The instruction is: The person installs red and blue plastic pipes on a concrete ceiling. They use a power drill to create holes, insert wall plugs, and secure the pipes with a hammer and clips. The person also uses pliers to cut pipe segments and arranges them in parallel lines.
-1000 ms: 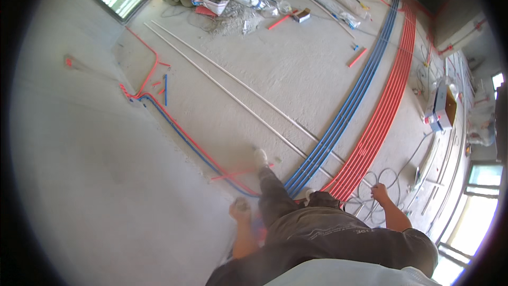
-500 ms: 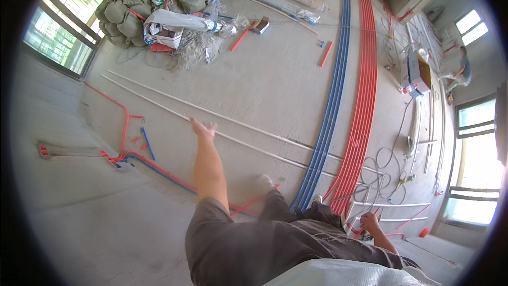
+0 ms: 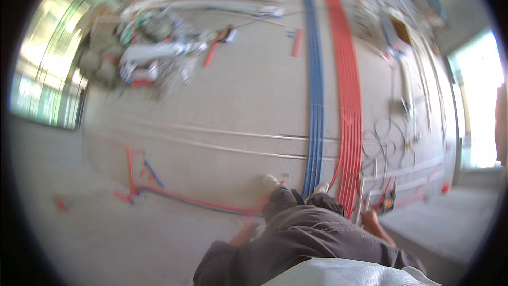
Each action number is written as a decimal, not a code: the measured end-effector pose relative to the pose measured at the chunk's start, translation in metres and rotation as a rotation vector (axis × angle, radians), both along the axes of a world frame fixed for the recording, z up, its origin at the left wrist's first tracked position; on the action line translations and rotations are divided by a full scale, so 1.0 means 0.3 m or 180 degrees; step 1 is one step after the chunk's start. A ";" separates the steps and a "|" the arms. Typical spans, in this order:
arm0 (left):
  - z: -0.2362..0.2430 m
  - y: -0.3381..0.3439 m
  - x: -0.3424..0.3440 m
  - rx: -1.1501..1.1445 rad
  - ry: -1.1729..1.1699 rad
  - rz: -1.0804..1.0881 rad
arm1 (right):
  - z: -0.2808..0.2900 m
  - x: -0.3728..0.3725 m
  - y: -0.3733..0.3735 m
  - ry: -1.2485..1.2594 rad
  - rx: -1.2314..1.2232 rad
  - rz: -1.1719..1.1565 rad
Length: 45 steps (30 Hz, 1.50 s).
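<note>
My left hand [image 3: 246, 232] hangs low beside my left thigh, smeared by motion, so its fingers cannot be read. On the other side my right hand [image 3: 369, 219] is curled near my hip; what it holds, if anything, is too blurred to make out. Close to it stand pale pipe pieces [image 3: 361, 197] and a small dark and orange tool [image 3: 390, 199] on the floor. Two long white pipes [image 3: 227, 149] lie across the floor ahead of me, meeting a row of blue pipes [image 3: 315, 95]. Beside those runs a wide band of red pipes [image 3: 346, 95].
At the far left is a heap of sacks and wrapped material [image 3: 143, 58]. Red and blue pipes [image 3: 185, 197] run along the base of the left wall. Coiled cable [image 3: 389, 140] and an open carton [image 3: 398, 30] lie right. A blurred person [image 3: 435, 8] is at far right.
My left arm, which reached forward over the white pipes with fingers spread, has dropped back to my side. The view has turned, and the right hand stays near my hip.
</note>
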State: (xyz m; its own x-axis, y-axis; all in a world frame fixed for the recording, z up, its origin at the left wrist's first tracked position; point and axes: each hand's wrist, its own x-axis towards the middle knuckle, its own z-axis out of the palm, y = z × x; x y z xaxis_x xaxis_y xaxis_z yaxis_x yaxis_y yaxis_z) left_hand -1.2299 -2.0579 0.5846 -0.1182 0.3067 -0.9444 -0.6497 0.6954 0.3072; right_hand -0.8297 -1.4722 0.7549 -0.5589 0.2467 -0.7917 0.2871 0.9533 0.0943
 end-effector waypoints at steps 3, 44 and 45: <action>0.039 0.148 -0.221 -0.0551 0.0489 -0.0058 | -0.166 0.192 0.053 0.0020 0.0409 -0.1103; 0.624 3.797 -0.287 0.1315 0.1722 -0.3738 | -0.063 -0.673 -0.533 0.1960 0.1492 -1.0798; 0.677 3.818 -0.187 0.1450 0.1721 -0.3727 | -0.046 -0.755 -0.525 0.1572 0.1196 -1.0730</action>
State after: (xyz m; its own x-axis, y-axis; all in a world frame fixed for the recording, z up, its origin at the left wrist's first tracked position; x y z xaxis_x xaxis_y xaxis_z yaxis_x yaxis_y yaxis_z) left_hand -1.2861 -0.9125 0.7879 0.1042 0.7500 -0.6531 0.5166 0.5204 0.6800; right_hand -1.0563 -1.6297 0.7410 0.6616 -0.2036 -0.7216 -0.5274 -0.8105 -0.2549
